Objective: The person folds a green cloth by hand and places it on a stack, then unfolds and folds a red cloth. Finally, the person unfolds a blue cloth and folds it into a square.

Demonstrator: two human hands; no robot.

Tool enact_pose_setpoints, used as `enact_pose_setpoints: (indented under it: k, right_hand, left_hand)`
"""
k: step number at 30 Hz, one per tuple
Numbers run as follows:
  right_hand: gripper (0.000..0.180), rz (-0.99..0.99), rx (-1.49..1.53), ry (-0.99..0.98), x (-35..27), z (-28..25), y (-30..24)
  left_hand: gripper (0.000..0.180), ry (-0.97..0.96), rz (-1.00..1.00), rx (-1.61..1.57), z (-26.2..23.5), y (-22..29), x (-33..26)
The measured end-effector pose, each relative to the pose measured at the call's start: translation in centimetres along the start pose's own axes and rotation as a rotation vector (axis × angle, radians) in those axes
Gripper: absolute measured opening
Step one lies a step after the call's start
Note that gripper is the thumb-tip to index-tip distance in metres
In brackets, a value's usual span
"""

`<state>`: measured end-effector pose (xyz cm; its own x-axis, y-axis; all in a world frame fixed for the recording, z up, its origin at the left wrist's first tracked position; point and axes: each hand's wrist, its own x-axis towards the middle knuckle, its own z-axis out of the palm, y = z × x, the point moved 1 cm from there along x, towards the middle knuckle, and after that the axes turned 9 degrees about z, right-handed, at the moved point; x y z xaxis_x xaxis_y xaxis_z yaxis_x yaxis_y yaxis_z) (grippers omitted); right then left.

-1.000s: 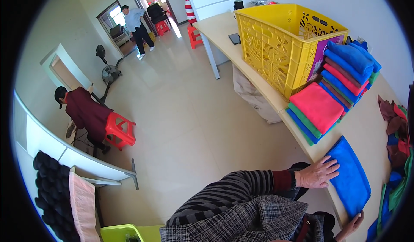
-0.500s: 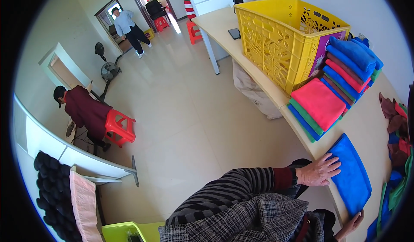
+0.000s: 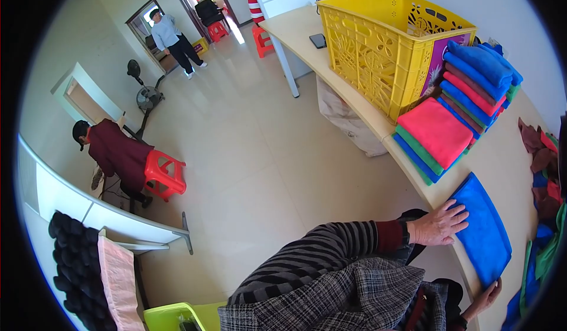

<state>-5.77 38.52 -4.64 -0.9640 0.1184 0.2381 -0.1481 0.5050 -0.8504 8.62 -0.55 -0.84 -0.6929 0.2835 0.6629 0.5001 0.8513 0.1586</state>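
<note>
A folded blue cloth point(image 3: 481, 224) lies flat at the front edge of the table. My left hand point(image 3: 438, 223) rests on its left edge, fingers spread and stretched out over the fabric. At the cloth's near end, my right hand point(image 3: 485, 298) has its fingers closed on the corner; part of that hand is hard to make out. Just beyond the blue cloth sits a low stack of folded cloths with a red cloth point(image 3: 436, 133) on top. Behind it rises a taller pile of folded blue, red, brown and green cloths point(image 3: 481, 74).
A yellow plastic crate point(image 3: 369, 59) stands on the table point(image 3: 422, 177), with a phone point(image 3: 318, 40) beside it. Loose coloured cloths point(image 3: 546, 213) heap up at the far right. One person point(image 3: 121, 151) sits on a red stool point(image 3: 165, 171); another person point(image 3: 171, 38) stands near a doorway.
The view has shifted slightly. Both hands stay on the blue cloth, in nearly the same places.
</note>
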Motion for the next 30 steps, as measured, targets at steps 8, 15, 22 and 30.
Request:
enact_pose_setpoints:
  k: [8,15,22,30]
  right_hand:
    - [0.034,0.006,0.037,-0.024,0.2,-0.2,0.9]
    - [0.037,0.022,0.097,-0.032,-0.1,0.1,0.5]
    - [0.036,-0.007,0.077,-0.023,0.2,-0.3,1.1]
    - [0.037,0.009,0.053,-0.058,-0.4,-0.7,0.5]
  left_hand:
    - [0.067,-0.001,0.007,0.001,0.2,0.0,0.2]
    - [0.066,-0.027,0.002,0.011,-0.1,0.0,0.4]
    - [0.066,-0.016,0.005,0.019,0.0,0.0,0.5]
    - [0.067,-0.02,0.002,-0.025,-0.3,0.2,0.4]
